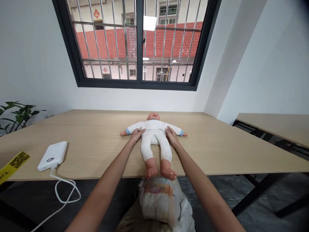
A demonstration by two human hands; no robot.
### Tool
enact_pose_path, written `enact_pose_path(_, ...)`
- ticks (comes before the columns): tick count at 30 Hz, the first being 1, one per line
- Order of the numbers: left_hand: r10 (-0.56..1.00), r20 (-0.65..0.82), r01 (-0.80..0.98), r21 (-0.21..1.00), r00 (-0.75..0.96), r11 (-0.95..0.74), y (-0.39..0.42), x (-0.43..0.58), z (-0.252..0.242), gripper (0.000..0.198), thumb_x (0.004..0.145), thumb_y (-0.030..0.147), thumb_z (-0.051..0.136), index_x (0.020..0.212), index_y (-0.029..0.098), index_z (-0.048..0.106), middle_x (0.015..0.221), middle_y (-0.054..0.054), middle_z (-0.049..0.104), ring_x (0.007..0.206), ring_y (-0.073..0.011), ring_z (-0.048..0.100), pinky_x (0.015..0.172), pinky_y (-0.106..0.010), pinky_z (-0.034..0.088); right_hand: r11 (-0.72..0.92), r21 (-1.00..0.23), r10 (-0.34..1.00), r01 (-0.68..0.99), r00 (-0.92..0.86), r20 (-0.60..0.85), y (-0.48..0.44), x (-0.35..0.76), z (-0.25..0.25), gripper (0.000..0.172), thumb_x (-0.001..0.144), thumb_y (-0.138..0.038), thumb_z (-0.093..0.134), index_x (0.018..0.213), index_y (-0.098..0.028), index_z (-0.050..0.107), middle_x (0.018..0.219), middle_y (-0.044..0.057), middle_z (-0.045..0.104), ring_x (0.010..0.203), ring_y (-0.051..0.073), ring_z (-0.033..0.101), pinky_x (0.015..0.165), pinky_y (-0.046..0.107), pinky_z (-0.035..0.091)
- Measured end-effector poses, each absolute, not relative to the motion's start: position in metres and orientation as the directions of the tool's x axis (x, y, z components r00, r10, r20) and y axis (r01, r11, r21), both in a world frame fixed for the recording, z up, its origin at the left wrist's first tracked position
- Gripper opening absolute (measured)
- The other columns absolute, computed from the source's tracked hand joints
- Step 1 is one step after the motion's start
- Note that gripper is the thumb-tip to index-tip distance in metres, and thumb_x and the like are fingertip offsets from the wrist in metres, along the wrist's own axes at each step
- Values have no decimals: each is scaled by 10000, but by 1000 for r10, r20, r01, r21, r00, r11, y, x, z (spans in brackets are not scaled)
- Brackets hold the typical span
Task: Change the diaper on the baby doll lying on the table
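A baby doll in a white one-piece suit lies on its back on the wooden table, head toward the window, feet over the near edge. My left hand rests flat on the doll's left side at the waist, fingers stretched out. My right hand lies the same way on the doll's other side. Both hands touch the suit, and neither grips it. Below the doll's feet, a pack of diapers in a clear plastic bag sits on my lap.
A white power bank with a white cable hanging off the edge lies at the table's left. A yellow label is at the far left edge. A plant stands left, and a second table stands right.
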State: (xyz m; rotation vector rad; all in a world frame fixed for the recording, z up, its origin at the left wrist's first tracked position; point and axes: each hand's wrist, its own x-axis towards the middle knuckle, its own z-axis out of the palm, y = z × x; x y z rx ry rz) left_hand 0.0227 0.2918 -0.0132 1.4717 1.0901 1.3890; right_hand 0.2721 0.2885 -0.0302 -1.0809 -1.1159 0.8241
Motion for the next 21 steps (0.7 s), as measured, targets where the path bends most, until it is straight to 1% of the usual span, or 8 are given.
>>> enact_pose_path(3,949,314,151,940,-27,-307,297,23,-17,416,665,517,733,657,196,468,586,28,483,569,-129,463,564,-268,370,315,-943,909,106,252,332,290,272,-33,536,729,-418,640,1205,-173,605,1255,122,617,1099,263,600,926,412,491)
enact_pose_path(6,926,371,242,907,-70,-345,302,24,-20,388,684,494,706,643,203,453,613,19,495,607,-145,486,588,-269,378,349,-915,885,203,249,393,290,270,-35,502,741,-424,625,1169,-163,619,1330,144,564,1145,265,576,1003,423,431)
enact_pose_path(8,906,415,298,877,-82,-375,303,23,-21,355,711,462,682,647,206,445,630,17,500,619,-150,493,605,-271,385,361,-893,866,270,259,428,290,270,-36,461,758,-434,595,1118,-147,628,1275,157,599,1108,258,590,997,410,425)
enact_pose_path(11,868,490,383,819,-80,-427,298,22,-17,292,768,412,629,678,213,434,653,14,505,638,-159,502,630,-278,401,355,-858,837,371,283,469,289,270,-38,403,797,-481,494,972,-145,631,1085,155,673,983,258,616,916,401,450)
enact_pose_path(15,795,604,492,711,-60,-503,278,23,-6,196,847,348,540,738,220,438,784,-23,535,810,-198,520,786,-322,410,304,-824,793,478,352,497,287,274,-40,425,837,-567,345,758,-197,538,810,106,660,782,244,587,780,374,449)
enact_pose_path(18,711,702,631,537,33,-560,263,27,1,159,894,310,466,763,222,444,838,-58,550,909,-236,504,865,-366,373,288,-834,785,471,383,487,288,276,-41,395,855,-544,319,729,-215,497,794,97,648,769,234,577,758,347,434)
enact_pose_path(20,663,741,709,412,104,-572,258,29,2,165,914,282,419,762,221,439,814,-65,550,881,-243,502,840,-370,372,292,-848,783,443,398,478,289,277,-42,369,864,-518,325,734,-219,499,799,95,650,783,232,582,751,333,431)
enact_pose_path(21,653,747,728,380,123,-571,258,29,2,170,919,268,403,759,222,434,802,-64,549,860,-240,501,819,-365,375,290,-854,782,431,408,472,290,277,-43,355,867,-507,336,734,-221,499,786,90,648,779,232,583,742,328,431)
